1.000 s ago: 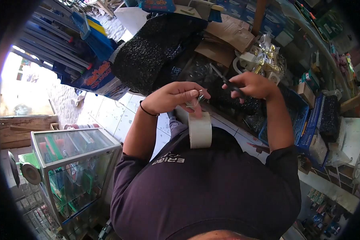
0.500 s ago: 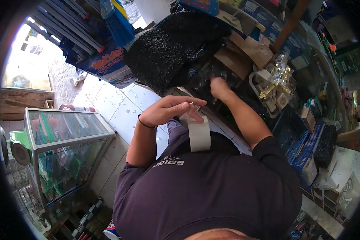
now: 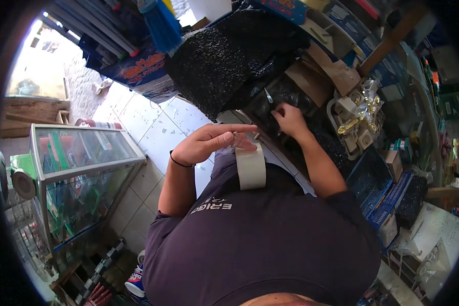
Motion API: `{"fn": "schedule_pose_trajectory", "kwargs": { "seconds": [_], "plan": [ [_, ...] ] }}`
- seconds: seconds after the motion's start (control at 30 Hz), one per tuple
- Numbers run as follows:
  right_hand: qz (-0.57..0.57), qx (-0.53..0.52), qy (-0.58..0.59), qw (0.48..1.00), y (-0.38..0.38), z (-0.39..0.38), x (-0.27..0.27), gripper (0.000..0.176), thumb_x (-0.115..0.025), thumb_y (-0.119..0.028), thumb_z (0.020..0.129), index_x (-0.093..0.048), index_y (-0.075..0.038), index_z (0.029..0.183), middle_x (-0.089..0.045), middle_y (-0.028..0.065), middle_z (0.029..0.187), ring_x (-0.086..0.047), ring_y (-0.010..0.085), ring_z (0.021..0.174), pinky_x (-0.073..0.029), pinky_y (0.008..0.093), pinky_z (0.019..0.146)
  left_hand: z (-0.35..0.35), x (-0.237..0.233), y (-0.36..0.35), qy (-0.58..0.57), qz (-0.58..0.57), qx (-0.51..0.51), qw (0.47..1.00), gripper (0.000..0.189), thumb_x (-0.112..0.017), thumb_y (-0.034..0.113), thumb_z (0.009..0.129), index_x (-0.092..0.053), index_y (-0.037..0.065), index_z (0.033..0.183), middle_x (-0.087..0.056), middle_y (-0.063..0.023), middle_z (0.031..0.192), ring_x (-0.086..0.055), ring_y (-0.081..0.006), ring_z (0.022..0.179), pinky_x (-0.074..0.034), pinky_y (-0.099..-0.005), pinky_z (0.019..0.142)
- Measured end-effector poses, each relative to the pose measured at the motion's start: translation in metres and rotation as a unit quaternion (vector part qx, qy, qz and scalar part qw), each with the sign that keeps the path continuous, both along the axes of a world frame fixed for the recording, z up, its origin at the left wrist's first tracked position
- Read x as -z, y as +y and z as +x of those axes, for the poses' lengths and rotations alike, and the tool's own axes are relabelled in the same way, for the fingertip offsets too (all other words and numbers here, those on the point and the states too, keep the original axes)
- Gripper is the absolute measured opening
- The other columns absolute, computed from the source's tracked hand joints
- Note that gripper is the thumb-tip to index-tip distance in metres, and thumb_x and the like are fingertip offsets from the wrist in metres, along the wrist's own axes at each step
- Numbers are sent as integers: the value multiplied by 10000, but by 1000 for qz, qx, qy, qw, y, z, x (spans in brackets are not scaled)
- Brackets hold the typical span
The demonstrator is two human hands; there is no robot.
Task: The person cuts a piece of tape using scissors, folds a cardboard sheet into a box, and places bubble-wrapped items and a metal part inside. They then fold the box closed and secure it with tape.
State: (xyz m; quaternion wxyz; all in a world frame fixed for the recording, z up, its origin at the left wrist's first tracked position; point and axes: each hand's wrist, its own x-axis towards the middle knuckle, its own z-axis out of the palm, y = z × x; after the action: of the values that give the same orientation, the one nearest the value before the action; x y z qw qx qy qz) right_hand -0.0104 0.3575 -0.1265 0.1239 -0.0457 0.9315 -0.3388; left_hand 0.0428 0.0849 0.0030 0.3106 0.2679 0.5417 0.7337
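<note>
Left hand (image 3: pixel 209 144) pinches a tape roll (image 3: pixel 251 166), fingers closed on it. Right hand (image 3: pixel 290 119) rests beside scissors (image 3: pixel 268 96) on the cluttered surface (image 3: pixel 311 81); its grip cannot be told.

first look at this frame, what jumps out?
The white roll of tape at centre, pinched by the left hand just above the person's dark shirt. Next, the right hand resting among the black bags piled at top centre. At far left, a glass display cabinet stands on the tiled floor.
</note>
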Motion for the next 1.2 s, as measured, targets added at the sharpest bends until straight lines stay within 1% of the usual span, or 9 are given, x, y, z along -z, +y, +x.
{"fn": "schedule_pose_trajectory", "kwargs": {
  "seconds": [0.1, 0.17, 0.23, 0.37, 0.47, 0.57, 0.87, 0.97, 1.2],
  "plan": [
    [-270, 62, -217, 936, 11, 32, -46, 321, -583, -324, 894, -614, -5, 914, -631, 76, 802, -544, 98, 625, -432, 217, 570, 4, 0, 0, 1, -19, -16, 1000, 488, -379, 335, 986, -447, -19, 1315, -641, -159, 1070, -582, -227, 1068, -412, -333, 942],
    [-381, 1, -238, 893, 15, 64, -70, 397, -586, -394, 886, -620, -1, 933, -621, 39, 802, -518, 67, 606, -397, 193, 540, 2, 0, 2, 25, -48, -24, 998, 532, -375, 354, 979, -429, -59, 1310, -623, -183, 1095, -602, -273, 1056, -422, -367, 937],
    [-457, -54, -289, 839, 16, 90, -91, 458, -598, -424, 870, -620, 11, 1013, -632, 70, 874, -568, 99, 725, -447, 224, 651, -1, -4, 6, 10, -35, 2, 999, 505, -374, 347, 986, -416, -10, 1340, -619, -159, 1125, -557, -231, 1107, -398, -342, 961],
    [-417, -175, -159, 877, 4, 113, -101, 370, -631, -335, 853, -636, 9, 988, -635, 53, 867, -563, 132, 828, -439, 286, 776, -5, -5, 23, 7, -28, 52, 998, 519, -372, 365, 984, -383, 21, 1372, -590, -151, 1191, -516, -222, 1158, -361, -337, 995],
    [-434, -172, -175, 867, 10, 116, -104, 334, -639, -293, 849, -638, 18, 970, -641, 71, 879, -573, 135, 845, -443, 291, 783, -3, -12, 37, 16, -74, 54, 996, 617, -365, 441, 960, -378, -35, 1352, -587, -207, 1175, -524, -286, 1163, -330, -381, 1014],
    [-437, -177, -200, 859, 17, 118, -114, 279, -624, -173, 845, -635, 52, 1010, -635, 127, 1024, -581, 189, 956, -433, 312, 854, -6, -11, 43, 111, -97, 84, 986, 574, -346, 421, 976, -354, 23, 1391, -577, -125, 1226, -503, -227, 1124, -363, -335, 979],
    [-452, -114, -140, 873, 21, 131, -118, 254, -630, -171, 843, -645, 38, 987, -617, 72, 891, -552, 128, 801, -440, 272, 735, -18, -17, 62, 183, -92, 133, 970, 590, -326, 425, 978, -342, 5, 1392, -572, -84, 1244, -476, -220, 1095, -386, -328, 920],
    [-465, -106, -152, 866, 21, 130, -117, 245, -627, -167, 844, -648, 32, 986, -616, 52, 863, -542, 106, 760, -436, 255, 688, -18, -20, 66, 175, -114, 129, 969, 672, -337, 496, 942, -310, 10, 1405, -556, -152, 1255, -521, -288, 1137, -342, -402, 975],
    [-505, -61, -206, 836, 19, 117, -113, 240, -601, -198, 851, -658, 17, 943, -588, 23, 709, -504, 74, 595, -405, 235, 543, -9, -8, 66, 114, -98, 11, 989, 555, -349, 398, 982, -350, 20, 1388, -567, -103, 1239, -513, -189, 1074, -404, -311, 918]
  ]
}}
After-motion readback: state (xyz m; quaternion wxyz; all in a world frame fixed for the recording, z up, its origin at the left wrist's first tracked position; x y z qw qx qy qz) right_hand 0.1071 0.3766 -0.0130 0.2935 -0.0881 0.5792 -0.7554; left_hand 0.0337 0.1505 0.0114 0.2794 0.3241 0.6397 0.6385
